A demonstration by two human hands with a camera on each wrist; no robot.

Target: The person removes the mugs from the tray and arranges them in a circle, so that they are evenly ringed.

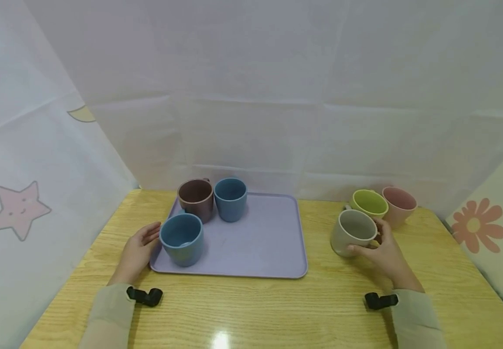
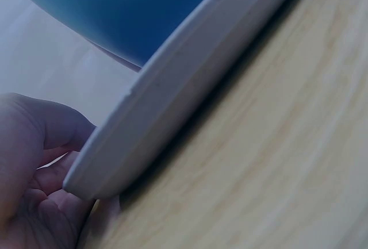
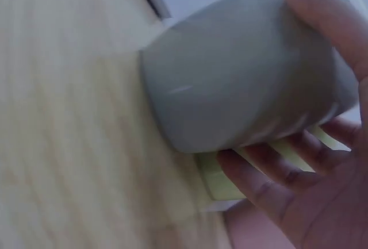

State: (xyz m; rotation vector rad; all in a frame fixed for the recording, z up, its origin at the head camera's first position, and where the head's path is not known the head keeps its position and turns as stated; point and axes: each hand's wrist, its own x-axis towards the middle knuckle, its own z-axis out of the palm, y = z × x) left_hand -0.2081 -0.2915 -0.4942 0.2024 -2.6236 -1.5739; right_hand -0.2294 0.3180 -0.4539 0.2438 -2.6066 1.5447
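Left hand [image 1: 139, 249] lies relaxed, fingers at the rim of the tray [image 1: 260, 242], beside the near blue mug [image 1: 182, 242]; right hand [image 1: 384, 251] grasps the gray mug [image 1: 350, 232] on the desk [image 1: 234, 315], seemingly the step in hand; lifting would call for clearing the green mug [image 1: 370, 202]; only the right wrist view shows fingers spread behind the gray mug

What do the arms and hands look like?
Left hand and right hand are bare, no gloves. Left sleeve and right sleeve are pale beige. A stubby black fitting sits at each wrist; no cables visible.
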